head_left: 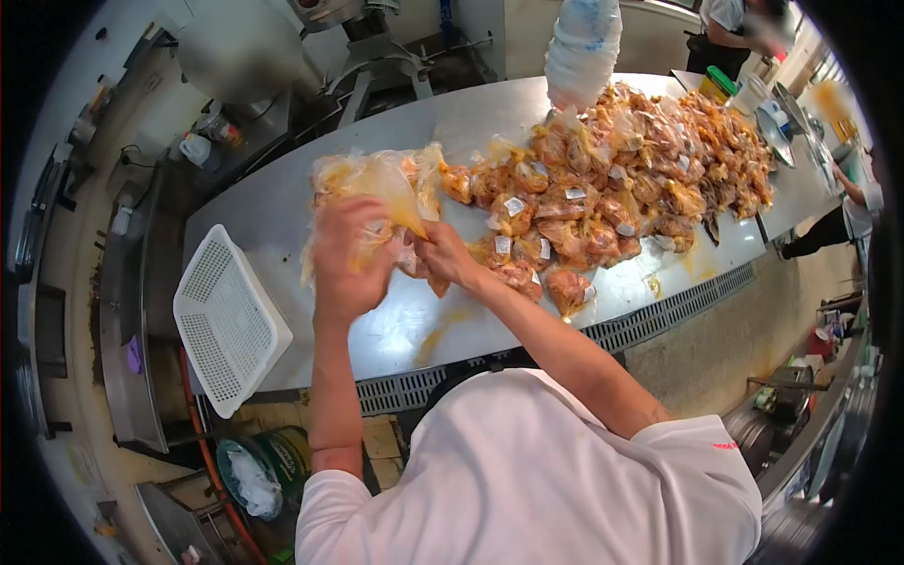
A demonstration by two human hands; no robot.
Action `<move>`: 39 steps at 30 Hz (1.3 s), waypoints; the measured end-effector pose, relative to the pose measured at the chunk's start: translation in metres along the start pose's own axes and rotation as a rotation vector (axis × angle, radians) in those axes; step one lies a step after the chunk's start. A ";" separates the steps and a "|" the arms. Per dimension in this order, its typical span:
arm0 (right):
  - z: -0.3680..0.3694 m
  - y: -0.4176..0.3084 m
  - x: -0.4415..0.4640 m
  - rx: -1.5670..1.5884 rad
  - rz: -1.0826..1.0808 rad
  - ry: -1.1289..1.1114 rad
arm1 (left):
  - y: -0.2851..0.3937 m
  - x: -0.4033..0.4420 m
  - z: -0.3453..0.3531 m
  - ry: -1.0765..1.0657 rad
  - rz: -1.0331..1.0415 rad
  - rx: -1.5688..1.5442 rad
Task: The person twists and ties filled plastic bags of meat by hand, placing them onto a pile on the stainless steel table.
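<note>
My right hand (444, 252) is closed on a clear plastic bag (403, 200), smeared orange inside, at the left part of the steel table (377, 330). Beside it, my left hand (350, 250) is smeared by motion, so its fingers do not show clearly. It is right next to the same bag, and I cannot tell whether it grips it. Under and behind both hands lie more clear bags (330, 174) with orange-stained contents. To the right spreads a large heap of tied bags (603, 202) of orange-brown marinated food, several with white labels.
A white perforated plastic basket (226, 325) sits at the table's left end. A tall stack of wrapped white containers (584, 52) rises behind the heap. A green-lidded tub (719, 83) stands at the far right. Two people (730, 38) are beyond the table. A bin (259, 476) stands below left.
</note>
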State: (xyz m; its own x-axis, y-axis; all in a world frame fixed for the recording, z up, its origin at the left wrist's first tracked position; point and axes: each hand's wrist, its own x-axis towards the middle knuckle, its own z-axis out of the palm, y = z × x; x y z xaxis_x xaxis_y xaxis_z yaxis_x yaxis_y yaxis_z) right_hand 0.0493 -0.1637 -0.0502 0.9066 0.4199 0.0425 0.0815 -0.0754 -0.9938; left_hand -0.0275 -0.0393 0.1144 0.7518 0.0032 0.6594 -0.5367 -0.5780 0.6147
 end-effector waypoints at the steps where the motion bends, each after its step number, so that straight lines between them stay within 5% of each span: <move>1: -0.003 0.005 0.005 -0.003 -0.001 -0.002 | 0.010 0.000 0.004 -0.237 0.153 0.157; 4: -0.014 -0.011 0.003 -0.182 -0.201 -0.177 | -0.034 -0.022 0.022 -0.372 0.261 0.506; 6: -0.041 -0.086 -0.015 -0.441 0.267 -0.504 | -0.090 -0.047 0.016 -0.588 0.179 0.557; 7: -0.042 -0.076 -0.013 -0.446 0.265 -0.490 | -0.109 -0.048 0.012 -0.763 0.069 0.482; 9: -0.038 -0.038 -0.013 -0.797 -0.239 -0.438 | -0.105 -0.050 0.015 -0.771 0.033 0.433; 11: -0.026 -0.022 -0.016 -0.751 -0.299 -0.362 | -0.088 -0.048 0.016 -0.798 -0.022 0.380; 13: -0.020 -0.008 -0.009 -0.801 -0.426 -0.460 | -0.061 -0.030 0.013 -0.956 -0.387 0.311; 17: -0.025 0.021 -0.018 -0.695 -0.588 -0.281 | -0.107 -0.047 -0.004 -0.964 -0.506 0.057; 19: -0.028 0.030 -0.018 -0.728 -0.565 -0.212 | -0.122 -0.058 -0.009 -0.802 -0.903 -0.270; 20: -0.030 0.033 -0.017 -0.761 -0.541 -0.141 | -0.127 -0.065 -0.007 -0.802 -0.902 -0.271; 22: -0.030 0.021 -0.011 -0.771 -0.502 -0.048 | -0.127 -0.076 -0.003 -0.442 -0.981 -0.575; 23: -0.029 0.014 -0.007 -0.775 -0.463 0.046 | -0.122 -0.082 0.002 -0.445 -0.986 -0.573; 25: -0.027 -0.004 0.013 -0.542 -0.405 0.039 | -0.085 -0.088 0.029 -0.054 -0.781 -1.000; 27: -0.024 -0.028 0.012 -0.314 -0.348 0.008 | -0.025 -0.082 0.050 -0.193 -0.785 -1.008; 28: -0.024 -0.045 0.009 0.079 -0.232 -0.212 | -0.038 -0.089 0.057 -0.408 -0.758 -1.241; 29: -0.023 -0.059 0.007 0.472 -0.100 -0.427 | -0.054 -0.093 0.058 -0.386 -0.756 -1.236; 30: -0.018 -0.062 0.005 0.437 -0.140 -0.493 | -0.068 -0.089 0.053 -0.356 -0.661 -0.781; 31: -0.013 -0.058 0.004 0.440 -0.139 -0.507 | -0.094 -0.093 0.049 -0.246 -0.723 -0.853; 33: -0.007 -0.046 0.005 0.216 -0.411 -0.194 | -0.144 -0.101 0.041 -0.006 -0.817 -0.995; 37: -0.007 -0.085 -0.019 -0.104 0.168 -0.006 | -0.096 -0.065 0.017 -0.117 -0.694 -0.574; 39: 0.000 -0.057 -0.015 -0.104 0.011 0.056 | -0.057 -0.061 0.032 -0.090 -0.339 0.011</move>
State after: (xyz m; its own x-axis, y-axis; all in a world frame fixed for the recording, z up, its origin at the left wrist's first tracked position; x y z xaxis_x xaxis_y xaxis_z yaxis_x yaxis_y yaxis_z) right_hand 0.0308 -0.1659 0.0058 0.9290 0.3678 0.0406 0.1118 -0.1742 -0.9783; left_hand -0.0309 -0.0324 0.0256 0.9177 0.1246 0.3773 -0.2469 -0.5652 0.7872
